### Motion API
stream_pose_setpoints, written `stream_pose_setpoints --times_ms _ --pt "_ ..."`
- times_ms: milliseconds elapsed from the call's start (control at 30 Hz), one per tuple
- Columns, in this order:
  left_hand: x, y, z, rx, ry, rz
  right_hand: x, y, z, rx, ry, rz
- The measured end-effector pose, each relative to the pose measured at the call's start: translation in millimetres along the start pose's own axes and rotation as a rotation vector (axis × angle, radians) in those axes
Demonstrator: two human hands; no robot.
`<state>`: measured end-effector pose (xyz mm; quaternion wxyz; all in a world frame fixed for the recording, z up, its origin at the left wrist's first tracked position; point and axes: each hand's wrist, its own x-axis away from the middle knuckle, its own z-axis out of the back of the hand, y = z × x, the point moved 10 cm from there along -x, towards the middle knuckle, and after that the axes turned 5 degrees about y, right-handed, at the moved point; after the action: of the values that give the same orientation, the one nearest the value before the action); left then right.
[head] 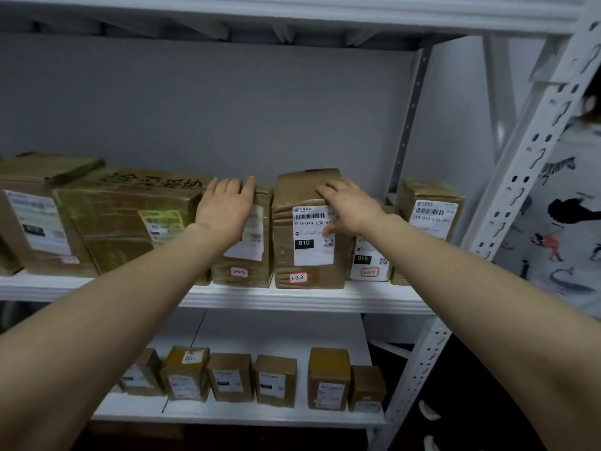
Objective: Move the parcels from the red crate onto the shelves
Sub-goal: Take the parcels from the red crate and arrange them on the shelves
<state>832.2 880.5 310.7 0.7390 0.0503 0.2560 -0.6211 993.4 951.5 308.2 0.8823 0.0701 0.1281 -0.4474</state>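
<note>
My left grip (227, 208) lies wide and flat over the top front edge of the parcel marked 3-2-6 (227, 271), my right grip (351, 208) spread likewise on the parcel marked 3-2-8 (284, 236) just beside it, thumb on its label, both standing on the shelf (292, 299).

"What stands behind everything?"

"A flat grey painted wall (227, 102), plain across the whole width."

"And the furniture?"

"A white metal shelving rack (422, 359). Its top white board (292, 14) has a shadowed, ribbed underside. Below it come a middle white board (292, 299) and a lower white board (260, 416). A slotted white steel front post (533, 151) leans across the right side, and a grey perforated rear post (410, 118) stands against the wall."

"The floor?"

"A dark floor (455, 392), too dim to tell its material."

"The light?"

"Dim and even. At the far right hangs a white cloth printed with small dark figures (559, 222)."
</note>
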Motion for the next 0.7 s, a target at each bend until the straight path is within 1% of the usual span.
stream_pose_setpoints --times_ms 300,700 --pt "-1.3 2.4 2.1 0.011 0.051 0.007 -6.9 2.9 -1.7 -0.025 0.008 -0.034" --pt "-15.9 2.6 -4.8 0.018 0.044 0.017 -18.6 7.5 -5.2 -0.02 -0.005 -0.04"
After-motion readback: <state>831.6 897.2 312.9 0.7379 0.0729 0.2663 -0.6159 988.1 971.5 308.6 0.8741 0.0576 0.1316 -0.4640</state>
